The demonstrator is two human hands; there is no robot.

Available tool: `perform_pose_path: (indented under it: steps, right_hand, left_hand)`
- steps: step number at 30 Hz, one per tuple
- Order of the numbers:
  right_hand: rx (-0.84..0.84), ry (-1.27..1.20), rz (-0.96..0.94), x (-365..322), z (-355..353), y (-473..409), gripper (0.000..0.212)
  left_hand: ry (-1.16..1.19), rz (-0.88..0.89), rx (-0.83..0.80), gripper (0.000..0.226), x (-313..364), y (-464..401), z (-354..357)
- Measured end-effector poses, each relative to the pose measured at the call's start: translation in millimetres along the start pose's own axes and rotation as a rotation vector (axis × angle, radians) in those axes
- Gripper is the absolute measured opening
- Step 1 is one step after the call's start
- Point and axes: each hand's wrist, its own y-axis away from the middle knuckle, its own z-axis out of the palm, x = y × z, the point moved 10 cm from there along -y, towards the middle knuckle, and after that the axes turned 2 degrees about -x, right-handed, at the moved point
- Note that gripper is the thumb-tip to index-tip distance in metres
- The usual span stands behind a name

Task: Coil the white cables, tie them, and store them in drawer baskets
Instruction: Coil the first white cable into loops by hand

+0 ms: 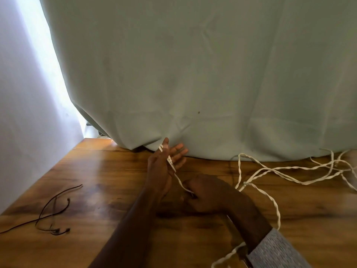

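Wooden table (119, 171), glossy, with a pale green curtain (193, 74) hanging to its far edge. Left hand (164, 167): raised, fingers spread, with the white twisted cable (257, 171) looped over the thumb and running across the palm. Right hand (208, 194): knuckles up, closed on the same cable just below the left palm; grey sleeve (274, 250) at the wrist. Remainder of the cable: loose tangled strands on the table at right, one strand passing under the right wrist toward the near edge. Thin dark cord (54, 215): lying apart at left.
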Motion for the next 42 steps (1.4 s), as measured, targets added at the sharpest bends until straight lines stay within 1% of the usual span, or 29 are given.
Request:
perform_pose_path:
  steps: [3, 6, 8, 9, 10, 12, 14, 16, 18, 20, 23, 25, 27, 29, 32, 34, 36, 38, 41, 42]
  right_hand:
    - [0.044, -0.105, -0.033, -6, -11, 4, 0.026]
    - [0.132, -0.094, -0.034, -5, -31, 11, 0.022]
    - [0.199, -0.013, 0.025, 7, -45, 16, 0.012]
    - [0.244, 0.005, 0.044, 15, -53, 20, 0.009]
    - [0.287, -0.003, 0.061, 23, -58, 24, 0.01]
    - [0.358, -0.027, 0.078, 37, -67, 31, 0.02]
    - [0.44, -0.001, 0.069, 43, -73, 35, 0.03]
    - [0.537, 0.037, 0.055, 43, -79, 40, 0.036]
    - [0.613, 0.061, 0.052, 44, -84, 44, 0.033]
    - [0.65, 0.052, 0.073, 50, -87, 48, 0.028]
    - [0.669, 0.007, 0.13, 60, -85, 51, 0.032]
    - [0.651, -0.024, 0.164, 62, -80, 49, 0.035]
    - [0.633, -0.078, 0.194, 64, -75, 47, 0.038]
    - [0.616, -0.112, 0.213, 67, -74, 46, 0.036]
    - [0.502, -0.117, 0.266, 70, -62, 41, 0.032]
    - [0.43, -0.096, 0.288, 68, -51, 34, 0.031]
    - [0.389, -0.089, 0.259, 60, -43, 25, 0.033]
    - [0.35, -0.081, 0.225, 55, -33, 15, 0.035]
    - [0.29, -0.022, 0.237, 56, -26, 8, 0.023]
    - [0.264, 0.001, 0.239, 55, -23, 6, 0.024]
  left_hand:
    - [-0.453, 0.136, -0.054, 0.029, 5, 4, 8]
    - [-0.867, 0.284, -0.121, 0.012, 4, 7, 15]
    - [-1.034, 0.3, -0.179, 0.018, -5, 4, 13]
    - [-1.071, 0.272, -0.215, 0.025, -10, 2, 13]
    - [-1.08, 0.225, -0.253, 0.032, -16, 0, 14]
    - [-1.01, 0.086, -0.326, 0.043, -25, 1, 21]
    - [-0.927, -0.088, -0.346, 0.056, -35, 10, 26]
    - [-0.83, -0.244, -0.352, 0.058, -46, 18, 25]
    - [-0.673, -0.361, -0.404, 0.061, -55, 25, 27]
    - [-0.479, -0.444, -0.509, 0.069, -58, 30, 35]
    - [-0.301, -0.531, -0.63, 0.073, -57, 38, 44]
    - [-0.221, -0.541, -0.674, 0.069, -54, 42, 49]
    - [-0.125, -0.538, -0.683, 0.064, -49, 42, 53]
    - [0.019, -0.543, -0.708, 0.057, -41, 44, 58]
    - [0.249, -0.527, -0.813, 0.05, -22, 52, 71]
    - [0.325, -0.484, -0.83, 0.05, -14, 53, 76]
    - [0.365, -0.439, -0.769, 0.053, -10, 49, 73]
    - [0.388, -0.394, -0.663, 0.057, -8, 40, 63]
    - [0.382, -0.318, -0.481, 0.059, -7, 26, 44]
    - [0.391, -0.308, -0.445, 0.059, -7, 23, 38]
